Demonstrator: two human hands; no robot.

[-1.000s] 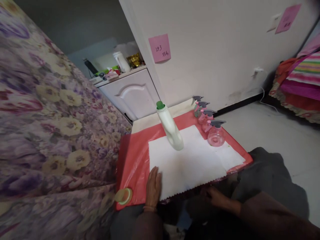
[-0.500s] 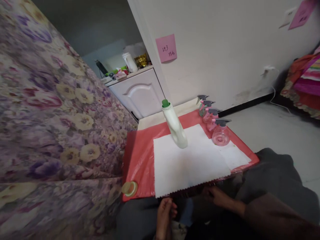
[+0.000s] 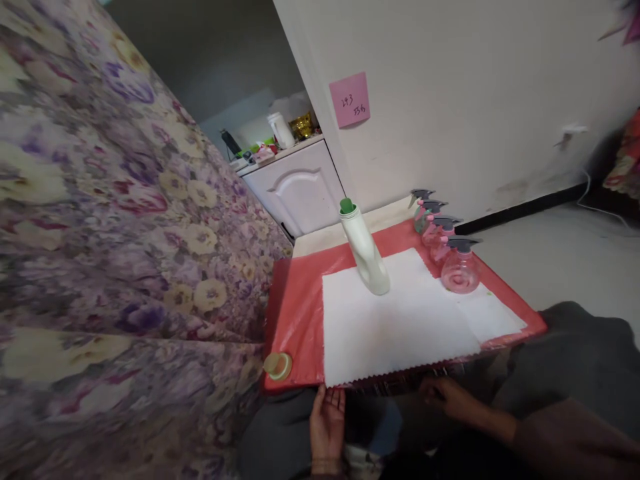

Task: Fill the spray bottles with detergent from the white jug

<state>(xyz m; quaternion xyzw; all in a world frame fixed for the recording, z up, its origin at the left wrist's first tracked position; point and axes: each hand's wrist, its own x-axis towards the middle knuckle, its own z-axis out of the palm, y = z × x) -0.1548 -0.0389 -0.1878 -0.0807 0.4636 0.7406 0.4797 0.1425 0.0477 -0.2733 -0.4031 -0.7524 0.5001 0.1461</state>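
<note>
My left hand (image 3: 327,423) is palm up below the front edge of the table, its fingers stretched out towards the corner of a white cloth (image 3: 350,347); it holds nothing. To the right, in shadow under the table's front edge, my right hand (image 3: 447,398) has curled fingers, and nothing shows in them. On the cloth stands a pale green bottle (image 3: 367,253) with a handle, a green spout (image 3: 346,205) in its uncapped mouth. A greenish cap (image 3: 278,366) lies at the front left corner of the red table cover (image 3: 300,320).
Several spray bottles (image 3: 460,272) with dark trigger heads line the table's right side. A flowered curtain (image 3: 150,253) hangs close on the left. Behind are a white cabinet (image 3: 305,190) with small items on top and a wall with a pink note (image 3: 350,100).
My left hand has turned palm up and its curled fingers have straightened. My view has swung left, so the table appears further right. The bottles and cloth stay in place.
</note>
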